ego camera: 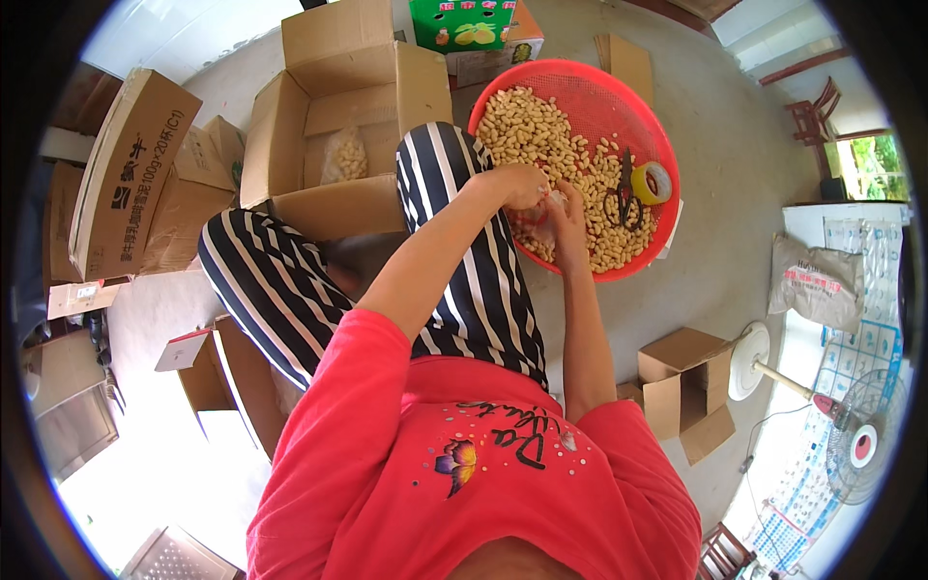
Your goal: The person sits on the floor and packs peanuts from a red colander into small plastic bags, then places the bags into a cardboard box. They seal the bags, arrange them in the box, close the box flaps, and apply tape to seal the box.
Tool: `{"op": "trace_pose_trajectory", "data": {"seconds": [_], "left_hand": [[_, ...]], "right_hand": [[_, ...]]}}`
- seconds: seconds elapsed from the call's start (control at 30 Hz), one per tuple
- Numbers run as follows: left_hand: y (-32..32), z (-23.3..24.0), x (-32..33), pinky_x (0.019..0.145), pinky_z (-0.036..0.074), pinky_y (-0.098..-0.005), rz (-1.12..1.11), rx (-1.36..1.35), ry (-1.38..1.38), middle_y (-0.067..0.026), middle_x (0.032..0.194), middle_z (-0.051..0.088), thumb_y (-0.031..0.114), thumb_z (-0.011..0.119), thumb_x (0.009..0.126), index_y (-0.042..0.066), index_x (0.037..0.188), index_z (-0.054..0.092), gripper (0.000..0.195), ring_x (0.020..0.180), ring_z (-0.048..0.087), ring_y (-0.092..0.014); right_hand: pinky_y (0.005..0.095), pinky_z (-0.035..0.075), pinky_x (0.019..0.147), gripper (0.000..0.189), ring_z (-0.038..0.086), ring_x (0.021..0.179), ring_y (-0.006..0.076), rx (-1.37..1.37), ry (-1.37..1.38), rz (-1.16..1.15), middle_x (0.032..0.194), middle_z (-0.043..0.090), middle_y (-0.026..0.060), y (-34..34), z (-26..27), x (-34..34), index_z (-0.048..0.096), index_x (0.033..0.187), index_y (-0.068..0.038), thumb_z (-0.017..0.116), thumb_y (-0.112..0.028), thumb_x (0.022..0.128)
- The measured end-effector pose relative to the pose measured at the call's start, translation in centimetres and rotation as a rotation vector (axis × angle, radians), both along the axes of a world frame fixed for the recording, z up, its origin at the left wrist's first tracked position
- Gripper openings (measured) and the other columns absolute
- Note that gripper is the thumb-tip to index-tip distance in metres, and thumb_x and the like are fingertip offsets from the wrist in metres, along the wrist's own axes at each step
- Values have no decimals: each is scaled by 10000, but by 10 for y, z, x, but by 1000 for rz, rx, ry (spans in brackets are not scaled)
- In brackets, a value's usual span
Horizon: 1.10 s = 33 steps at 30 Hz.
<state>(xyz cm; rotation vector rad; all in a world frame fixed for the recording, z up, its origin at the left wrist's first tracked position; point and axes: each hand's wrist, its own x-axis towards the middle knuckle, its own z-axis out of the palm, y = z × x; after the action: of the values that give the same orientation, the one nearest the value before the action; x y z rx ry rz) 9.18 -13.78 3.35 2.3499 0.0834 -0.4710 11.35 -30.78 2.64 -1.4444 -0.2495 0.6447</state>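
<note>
My left hand and my right hand meet over the near left side of a round red plastic basket. Between them they grip a clear plastic bag, fingers gathered at its upper part; the bag's contents are hard to make out. Unshelled peanuts lie heaped across much of the basket's mesh bottom. On the peanuts to the right of my hands rest black-handled scissors, blades pointing away from me. Touching the basket's right side is a roll of yellow tape.
An open cardboard carton stands left of the basket, holding a clear bag of peanuts. Behind the basket is a green printed box. More cartons stand at left, another open box at right, near a standing fan.
</note>
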Motion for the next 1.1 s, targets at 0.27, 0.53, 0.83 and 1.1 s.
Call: {"op": "trace_pose_trajectory", "data": {"seconds": [0.27, 0.53, 0.83, 1.1], "left_hand": [[0, 8, -2, 854, 458, -428, 182, -113, -73, -228, 1057, 639, 287, 488, 922, 12, 1160, 510, 365, 977, 612, -371], [-13, 49, -10, 856, 464, -415, 224, -145, 4, -236, 1048, 640, 262, 568, 846, -25, 1198, 467, 465, 1000, 614, -383], [-13, 47, -19, 870, 450, -449, 211, -191, -322, -260, 1032, 628, 224, 543, 914, -35, 1167, 474, 369, 1040, 580, -404], [-6, 130, -49, 843, 470, -436, 351, 110, -1034, -165, 937, 598, 152, 622, 875, 21, 1076, 591, 242, 964, 564, -394]], "right_hand": [[212, 443, 738, 254, 553, 874, 77, -167, -132, 267, 934, 608, 0, -12, -37, 24, 598, 1096, -30, 521, -252, 998], [231, 432, 689, 269, 514, 762, 62, -30, -48, 56, 865, 588, -31, 0, -25, 15, 609, 1008, -36, 494, -278, 1006], [241, 450, 637, 285, 536, 706, 90, -193, -128, 32, 839, 601, -4, 4, 2, 43, 620, 952, -27, 499, -282, 994], [236, 446, 505, 269, 546, 607, 84, 33, -301, -56, 781, 577, 11, 41, 133, 13, 582, 907, -59, 502, -301, 991]]}}
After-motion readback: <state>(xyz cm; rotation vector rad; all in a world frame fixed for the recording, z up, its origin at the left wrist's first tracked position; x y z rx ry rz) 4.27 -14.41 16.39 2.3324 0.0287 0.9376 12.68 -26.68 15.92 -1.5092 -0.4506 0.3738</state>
